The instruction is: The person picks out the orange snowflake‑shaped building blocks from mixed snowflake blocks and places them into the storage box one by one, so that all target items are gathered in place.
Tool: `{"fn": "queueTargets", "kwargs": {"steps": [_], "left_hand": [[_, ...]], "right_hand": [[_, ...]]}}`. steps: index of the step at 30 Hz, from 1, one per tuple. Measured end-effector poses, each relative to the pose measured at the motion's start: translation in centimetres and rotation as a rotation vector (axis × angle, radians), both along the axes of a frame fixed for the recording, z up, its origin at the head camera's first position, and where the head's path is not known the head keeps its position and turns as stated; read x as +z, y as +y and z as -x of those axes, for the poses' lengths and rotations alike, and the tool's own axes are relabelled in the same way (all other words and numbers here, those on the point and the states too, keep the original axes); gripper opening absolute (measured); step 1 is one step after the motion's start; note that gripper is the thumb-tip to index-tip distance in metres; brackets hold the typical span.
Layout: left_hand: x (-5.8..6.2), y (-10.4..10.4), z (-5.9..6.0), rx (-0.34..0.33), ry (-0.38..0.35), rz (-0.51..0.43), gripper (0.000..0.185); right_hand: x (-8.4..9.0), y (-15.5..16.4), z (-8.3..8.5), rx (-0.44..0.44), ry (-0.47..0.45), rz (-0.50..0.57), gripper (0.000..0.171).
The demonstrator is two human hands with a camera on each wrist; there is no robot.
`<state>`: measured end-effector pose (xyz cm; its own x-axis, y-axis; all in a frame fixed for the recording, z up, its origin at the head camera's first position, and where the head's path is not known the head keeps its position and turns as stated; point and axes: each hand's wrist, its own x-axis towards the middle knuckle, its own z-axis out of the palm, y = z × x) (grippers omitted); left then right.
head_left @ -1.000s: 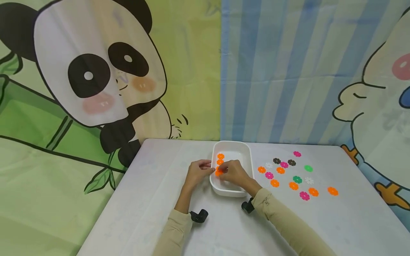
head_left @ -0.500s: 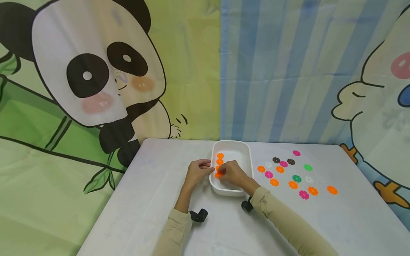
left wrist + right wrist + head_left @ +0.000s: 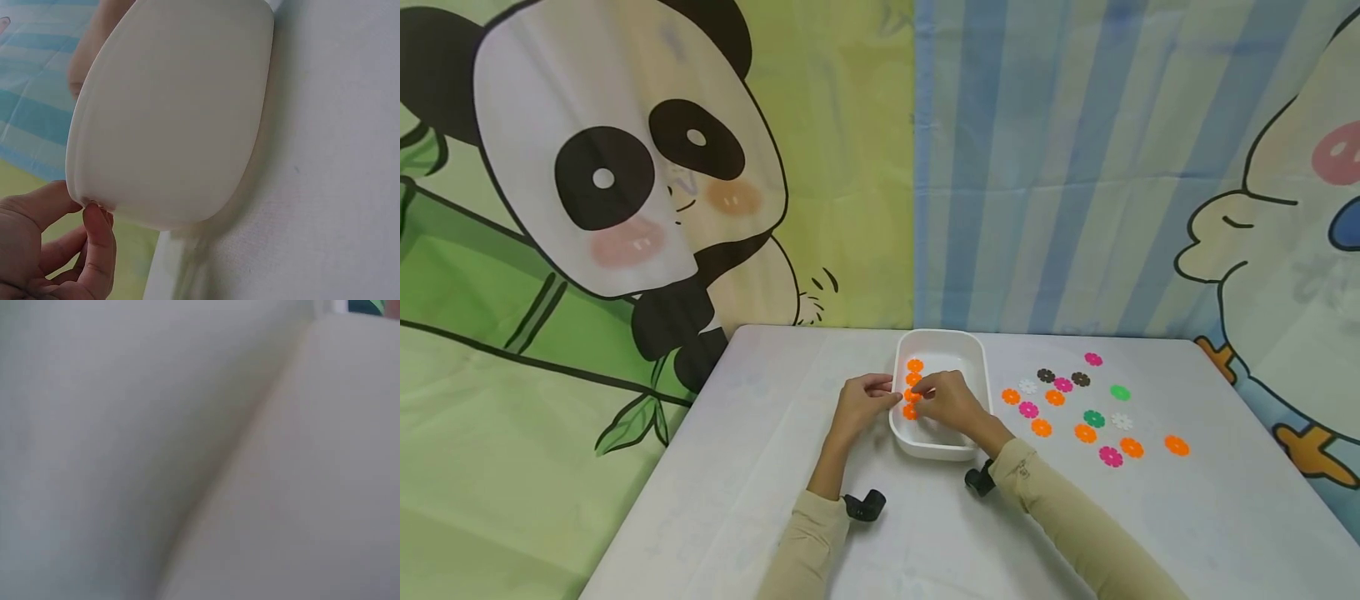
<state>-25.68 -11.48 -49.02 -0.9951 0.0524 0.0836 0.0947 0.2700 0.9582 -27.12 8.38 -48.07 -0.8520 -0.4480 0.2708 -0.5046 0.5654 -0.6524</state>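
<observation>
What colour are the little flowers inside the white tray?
Orange. The flowers in the tray show best in the head view.

tray: 1 | discs on table: 15 (6 orange) | hands: 2

Over the white tray the right hand has lifted slightly, its fingertips moving from the lowest orange flower piece up to the next one in the row

light: bright, even, soft | shadows: faint | head view: sharp, edges bowed | right wrist view: wholly blurred
</observation>
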Motion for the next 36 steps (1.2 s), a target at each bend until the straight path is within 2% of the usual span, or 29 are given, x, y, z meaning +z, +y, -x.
{"fn": "queueTargets", "kwargs": {"steps": [6,10,17,23,28,36], "left_hand": [[-0.2,0.0,0.0,0.007,-0.01,0.008,0.038],[-0.5,0.1,0.0,0.019,-0.028,0.012,0.039],[-0.5,0.0,-0.1,0.036,-0.042,0.008,0.04],[-0.5,-0.1,-0.1,0.025,-0.036,0.018,0.043],[-0.4,-0.2,-0.2,0.034,-0.045,0.012,0.038],[-0.2,-0.1,0.0,0.021,-0.033,0.033,0.038]], "right_hand": [[2.2,3.1,0.0,-0.085,-0.011,0.079,0.025],[3.6,7.2,-0.1,-0.156,0.049,0.084,0.025],[4.4,16.1,-1.3,-0.316,0.097,-0.013,0.025],[4.7,22.8,-3.4,-0.455,0.133,-0.12,0.029],[3.8,26.8,-5.2,-0.507,0.068,-0.185,0.033],[1.4,31.7,-7.3,-0.424,-0.155,-0.302,0.046]]}}
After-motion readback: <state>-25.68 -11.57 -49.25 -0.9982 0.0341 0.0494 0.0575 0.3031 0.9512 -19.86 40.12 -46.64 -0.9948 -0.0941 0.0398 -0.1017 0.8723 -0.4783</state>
